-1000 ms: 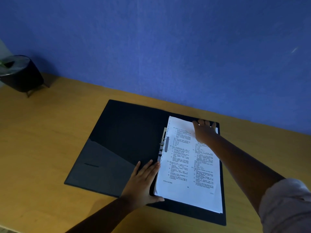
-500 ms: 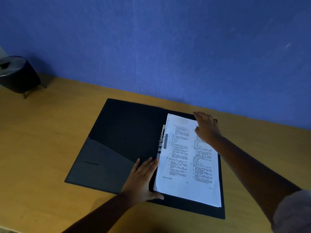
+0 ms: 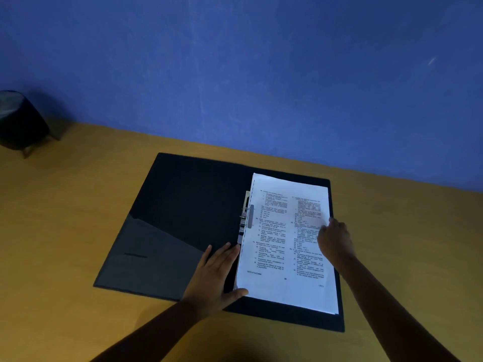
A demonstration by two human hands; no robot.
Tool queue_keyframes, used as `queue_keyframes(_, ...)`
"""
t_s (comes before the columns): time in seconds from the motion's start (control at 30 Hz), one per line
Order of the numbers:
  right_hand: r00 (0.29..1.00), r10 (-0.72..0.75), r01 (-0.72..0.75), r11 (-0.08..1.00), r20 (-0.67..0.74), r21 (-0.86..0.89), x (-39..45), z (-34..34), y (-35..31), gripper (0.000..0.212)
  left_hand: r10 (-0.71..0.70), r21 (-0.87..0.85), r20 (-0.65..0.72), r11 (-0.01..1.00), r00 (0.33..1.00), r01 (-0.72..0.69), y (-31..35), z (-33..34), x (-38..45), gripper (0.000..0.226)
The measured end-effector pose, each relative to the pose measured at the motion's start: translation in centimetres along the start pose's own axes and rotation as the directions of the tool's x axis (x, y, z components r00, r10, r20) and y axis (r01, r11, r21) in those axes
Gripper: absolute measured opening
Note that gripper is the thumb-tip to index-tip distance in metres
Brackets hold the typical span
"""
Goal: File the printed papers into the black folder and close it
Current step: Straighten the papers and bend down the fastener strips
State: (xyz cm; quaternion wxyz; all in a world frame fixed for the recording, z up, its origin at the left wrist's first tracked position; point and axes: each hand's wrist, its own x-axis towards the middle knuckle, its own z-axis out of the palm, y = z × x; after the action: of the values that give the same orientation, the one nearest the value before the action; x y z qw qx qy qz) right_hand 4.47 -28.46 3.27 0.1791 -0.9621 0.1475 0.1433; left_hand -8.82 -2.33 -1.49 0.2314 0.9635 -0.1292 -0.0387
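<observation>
The black folder (image 3: pixel 188 205) lies open and flat on the wooden table, its left flap bearing a grey pocket (image 3: pixel 146 257). The printed papers (image 3: pixel 277 246) lie on the right flap, their left edge against the metal clip (image 3: pixel 244 223) at the spine. My left hand (image 3: pixel 215 275) lies flat with straight fingers on the folder at the papers' lower left edge, thumb touching the bottom corner. My right hand (image 3: pixel 333 239) rests on the right side of the papers with its fingers curled; whether it pinches the sheet edge is not visible.
The wooden table (image 3: pixel 78 205) runs up to a blue wall (image 3: pixel 261 74) just behind the folder. A dark round object on small legs (image 3: pixel 21 124) stands at the far left of the table.
My right hand has slid from the papers' top right corner down to the middle of their right edge. My left hand has stayed in place.
</observation>
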Motion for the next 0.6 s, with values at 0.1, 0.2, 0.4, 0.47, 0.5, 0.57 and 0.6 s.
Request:
queue_keyframes(0.1,0.999,0.031,-0.031,0.999,-0.027,0.016,-0.1,0.1,-0.2,0.045,0.003,0.006,-0.009,1.0,1.0,-0.003,-0.1,0.2,-0.1,0.089)
queue_keyframes(0.2,0.999,0.051,-0.051,0.999,0.009,-0.019,-0.1,0.2,-0.3,0.046,-0.001,0.006,-0.007,1.0,1.0,0.001,-0.2,0.4,-0.1,0.088)
queue_keyframes(0.4,0.999,0.032,-0.03,0.997,0.031,-0.065,0.1,-0.1,0.0,0.049,0.004,0.012,-0.025,1.0,1.0,-0.004,-0.2,0.4,0.0,0.084)
queue_keyframes(0.47,1.0,0.006,-0.006,1.0,0.024,-0.023,-0.1,-0.7,0.1,0.05,-0.001,0.001,-0.037,1.0,0.999,0.001,-0.1,0.3,-0.1,0.079)
queue_keyframes(0.5,1.0,-0.029,0.029,0.999,0.002,-0.017,-0.2,-0.9,0.1,0.051,-0.007,-0.01,-0.046,1.0,0.999,0.007,-0.1,0.2,-0.1,0.077)
queue_keyframes(0.57,0.99,-0.134,0.132,0.99,-0.039,-0.057,-0.4,-1.1,0.1,0.051,-0.026,-0.058,-0.065,0.998,0.998,0.022,0.0,0.0,-0.1,0.074)
queue_keyframes(0.6,0.979,-0.195,0.19,0.979,-0.057,-0.078,-0.6,-1.0,0.0,0.051,-0.033,-0.085,-0.073,0.996,0.997,0.026,0.1,-0.1,-0.2,0.072)
